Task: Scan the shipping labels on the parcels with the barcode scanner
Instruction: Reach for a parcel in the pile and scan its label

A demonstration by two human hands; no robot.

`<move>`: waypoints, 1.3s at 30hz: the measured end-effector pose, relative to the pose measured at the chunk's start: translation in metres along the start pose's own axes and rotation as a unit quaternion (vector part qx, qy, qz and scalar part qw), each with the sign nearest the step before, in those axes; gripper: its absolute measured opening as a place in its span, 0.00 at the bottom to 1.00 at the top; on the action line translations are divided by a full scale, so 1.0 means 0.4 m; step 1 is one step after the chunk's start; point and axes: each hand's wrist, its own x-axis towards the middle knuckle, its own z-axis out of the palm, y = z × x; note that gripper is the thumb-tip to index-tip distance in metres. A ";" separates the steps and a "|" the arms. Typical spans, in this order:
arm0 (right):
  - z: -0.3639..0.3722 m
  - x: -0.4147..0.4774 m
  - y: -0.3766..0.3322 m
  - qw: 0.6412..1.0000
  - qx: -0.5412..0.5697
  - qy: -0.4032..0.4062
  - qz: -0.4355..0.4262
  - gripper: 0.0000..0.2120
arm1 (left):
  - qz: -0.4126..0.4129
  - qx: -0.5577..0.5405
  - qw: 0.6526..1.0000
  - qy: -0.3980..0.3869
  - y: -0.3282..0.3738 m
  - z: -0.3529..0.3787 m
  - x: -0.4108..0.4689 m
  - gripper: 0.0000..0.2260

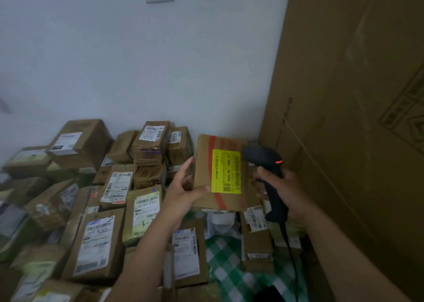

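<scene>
My left hand (183, 188) holds a flat brown cardboard parcel (204, 164) by its left edge, raised above the pile, thumb on the front. The parcel bears red tape and a bright yellow shipping label (226, 171) with a barcode, facing me. My right hand (283, 188) grips the handle of a black barcode scanner (266, 161), just right of the parcel. The scanner's head sits beside the label's upper right corner, with a small red light showing on it. Its black cable (289, 244) hangs down.
Several brown parcels with white labels (96, 244) cover the surface at left and centre. A green-and-white checked cloth (226, 269) shows at the bottom. A tall cardboard box (355, 118) stands close on the right. A white wall (137, 60) lies behind.
</scene>
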 end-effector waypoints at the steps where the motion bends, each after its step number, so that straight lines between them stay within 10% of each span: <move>1: -0.003 -0.014 -0.002 0.999 -0.032 -0.017 -0.007 0.14 | 0.005 0.021 1.000 0.021 0.009 -0.017 -0.001 0.36; 15: -0.003 -0.126 -0.022 0.937 -0.321 -0.129 -0.049 0.10 | -0.007 0.205 0.979 0.011 0.087 -0.210 0.025 0.32; 39: -0.023 -0.111 -0.021 0.958 -0.264 -0.100 -0.043 0.05 | 0.008 0.128 0.989 0.075 0.006 -0.194 0.057 0.31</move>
